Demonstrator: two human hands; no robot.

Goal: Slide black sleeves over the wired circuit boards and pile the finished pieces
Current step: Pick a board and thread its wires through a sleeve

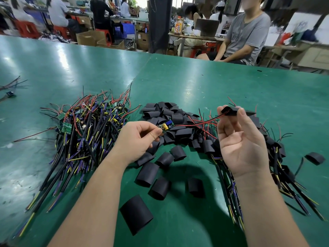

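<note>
My left hand (137,138) pinches a small circuit board (166,126) with yellow and blue parts. Its red and black wires (197,122) run right into a black sleeve (229,111) that my right hand (240,139) holds between thumb and fingertips above the table. A tangled pile of bare wired boards (85,125) lies to the left. Loose black sleeves (165,120) are heaped in the middle and scattered toward me. Sleeved pieces (274,157) lie piled on the right, partly hidden behind my right hand.
The green table (195,82) stretches far ahead. A few stray wires (8,90) lie at the far left edge. One sleeve (314,158) sits apart at the right. A person in a grey shirt (247,36) sits beyond the far edge, with other workers behind.
</note>
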